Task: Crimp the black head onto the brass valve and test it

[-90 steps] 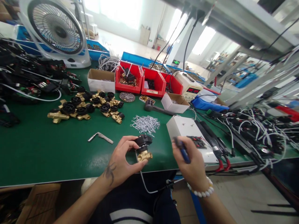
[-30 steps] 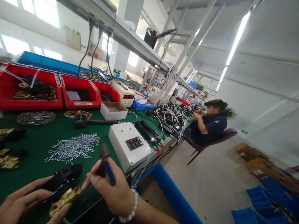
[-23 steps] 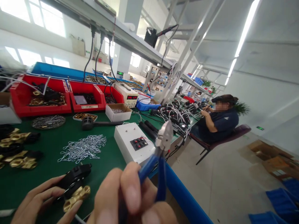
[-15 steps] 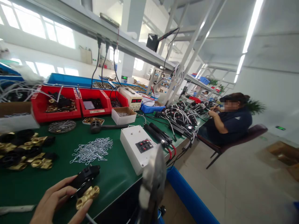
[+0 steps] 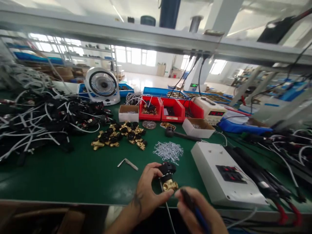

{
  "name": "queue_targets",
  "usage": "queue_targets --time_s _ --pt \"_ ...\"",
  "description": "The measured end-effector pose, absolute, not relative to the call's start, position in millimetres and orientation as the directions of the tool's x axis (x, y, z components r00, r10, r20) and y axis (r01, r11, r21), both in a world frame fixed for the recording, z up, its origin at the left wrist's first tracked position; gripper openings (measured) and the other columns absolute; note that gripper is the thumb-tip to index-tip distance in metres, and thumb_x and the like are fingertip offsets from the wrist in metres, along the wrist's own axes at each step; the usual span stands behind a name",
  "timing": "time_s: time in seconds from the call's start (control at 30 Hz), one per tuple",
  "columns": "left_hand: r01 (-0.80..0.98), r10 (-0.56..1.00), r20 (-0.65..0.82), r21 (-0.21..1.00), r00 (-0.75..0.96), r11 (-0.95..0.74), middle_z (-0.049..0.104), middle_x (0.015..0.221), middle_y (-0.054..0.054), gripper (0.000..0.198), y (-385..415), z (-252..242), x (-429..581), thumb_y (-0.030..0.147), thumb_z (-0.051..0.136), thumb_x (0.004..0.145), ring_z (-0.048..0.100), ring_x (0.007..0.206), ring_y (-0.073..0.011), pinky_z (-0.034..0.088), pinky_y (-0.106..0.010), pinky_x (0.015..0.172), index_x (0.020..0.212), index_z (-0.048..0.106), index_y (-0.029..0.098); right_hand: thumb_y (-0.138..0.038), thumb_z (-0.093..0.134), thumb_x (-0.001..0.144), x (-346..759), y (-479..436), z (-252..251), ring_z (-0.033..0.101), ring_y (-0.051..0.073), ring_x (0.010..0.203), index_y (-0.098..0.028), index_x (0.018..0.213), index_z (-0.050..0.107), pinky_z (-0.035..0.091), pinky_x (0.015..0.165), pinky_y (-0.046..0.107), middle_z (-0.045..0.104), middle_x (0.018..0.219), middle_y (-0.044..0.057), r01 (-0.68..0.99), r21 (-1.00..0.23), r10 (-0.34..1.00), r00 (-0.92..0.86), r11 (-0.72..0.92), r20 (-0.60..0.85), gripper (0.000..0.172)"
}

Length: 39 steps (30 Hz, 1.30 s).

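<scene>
The green desk (image 5: 73,175) carries a white fan (image 5: 102,85), red bins (image 5: 170,110), brass valves (image 5: 119,135), a heap of wire clips (image 5: 168,150), a white box (image 5: 225,174) and tangled cables (image 5: 36,120).

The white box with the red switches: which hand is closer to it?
Right. The right hand, holding blue-handled pliers, is just left of the white box; the left hand, holding a brass valve, is farther left.

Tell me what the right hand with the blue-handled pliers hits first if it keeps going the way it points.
Likely the brass valve held in the left hand: the right hand points the pliers up-left at it, though depth is unclear.
</scene>
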<state>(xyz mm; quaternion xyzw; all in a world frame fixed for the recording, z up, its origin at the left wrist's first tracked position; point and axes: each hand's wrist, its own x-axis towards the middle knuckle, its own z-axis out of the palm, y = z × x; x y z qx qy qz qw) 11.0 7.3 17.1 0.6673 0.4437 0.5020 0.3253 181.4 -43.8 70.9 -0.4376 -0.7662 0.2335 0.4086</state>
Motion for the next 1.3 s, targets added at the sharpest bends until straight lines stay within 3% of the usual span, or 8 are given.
queue_targets --time_s 0.13,0.3,0.53,0.7,0.83,1.03,1.2,1.3 --pt "0.232 0.936 0.332 0.907 0.115 -0.351 0.057 0.123 -0.011 0.030 6 20 8 0.021 0.077 0.069 0.059 0.115 -0.0258 0.054 -0.046 0.096 0.091 0.056 0.020 -0.026 0.057 0.092 213 -19 66 0.072 0.020 0.079 -0.025 0.106 0.061 0.059 0.070 0.028 0.072 0.090 0.003 0.767 -0.553 0.835 0.041 0.326 0.549 0.015" --pt "0.217 0.939 0.324 0.914 0.118 -0.343 0.058 0.119 -0.010 0.031 5 21 7 0.020 0.078 0.068 0.058 0.113 -0.0256 0.051 -0.047 0.098 0.089 0.056 0.020 -0.015 0.048 0.089 218 -8 71 0.070 0.021 0.071 -0.022 0.099 0.066 0.056 0.062 0.030 0.071 0.081 0.004 0.834 -0.376 0.889 -0.264 0.405 0.373 0.022" --pt "0.223 0.937 0.330 0.911 0.110 -0.347 0.058 0.118 -0.010 0.030 5 21 6 0.023 0.078 0.068 0.061 0.109 -0.0243 0.057 -0.040 0.087 0.089 0.056 0.020 -0.017 0.052 0.090 214 -12 70 0.067 0.017 0.074 -0.022 0.101 0.059 0.053 0.067 0.027 0.069 0.087 0.003 0.799 -0.468 0.788 -0.011 0.378 0.616 0.015" --pt "0.226 0.938 0.332 0.910 0.100 -0.346 0.058 0.116 -0.010 0.029 6 20 6 0.023 0.077 0.068 0.061 0.109 -0.0248 0.056 -0.044 0.090 0.087 0.056 0.019 -0.011 0.044 0.085 217 -11 73 0.064 0.019 0.066 -0.020 0.094 0.063 0.049 0.058 0.029 0.067 0.078 0.005 0.862 -0.295 0.890 -0.313 0.413 0.333 0.022" --pt "0.225 0.933 0.343 0.906 0.108 -0.359 0.058 0.116 -0.010 0.027 5 20 6 0.023 0.076 0.070 0.061 0.110 -0.0239 0.057 -0.041 0.089 0.088 0.056 0.020 -0.017 0.046 0.089 217 -11 78 0.060 0.016 0.064 -0.020 0.102 0.057 0.047 0.058 0.025 0.065 0.081 0.003 0.833 -0.435 0.870 -0.108 0.343 0.480 0.017" --pt "0.244 0.926 0.364 0.893 0.102 -0.378 0.058 0.116 -0.009 0.026 5 18 6 0.023 0.075 0.071 0.060 0.110 -0.0229 0.059 -0.040 0.087 0.088 0.056 0.021 -0.008 0.048 0.078 218 -3 79 0.059 0.016 0.061 -0.021 0.090 0.063 0.043 0.056 0.025 0.063 0.072 0.002 0.859 -0.301 0.888 -0.309 0.415 0.341 0.023" --pt "0.257 0.924 0.366 0.887 0.112 -0.383 0.058 0.114 -0.008 0.025 6 18 5 0.025 0.076 0.072 0.062 0.106 -0.0237 0.058 -0.042 0.086 0.087 0.056 0.020 -0.016 0.042 0.091 222 -6 83 0.061 0.016 0.070 -0.019 0.105 0.053 0.048 0.063 0.026 0.064 0.084 0.005 0.850 -0.380 0.839 -0.124 0.365 0.530 0.018" --pt "0.270 0.923 0.365 0.883 0.120 -0.385 0.058 0.116 -0.009 0.026 7 17 4 0.025 0.076 0.072 0.061 0.108 -0.0242 0.057 -0.044 0.088 0.088 0.056 0.020 -0.012 0.046 0.085 219 -6 80 0.058 0.015 0.061 -0.020 0.097 0.058 0.044 0.057 0.025 0.062 0.075 0.002 0.855 -0.338 0.853 -0.202 0.393 0.482 0.019"
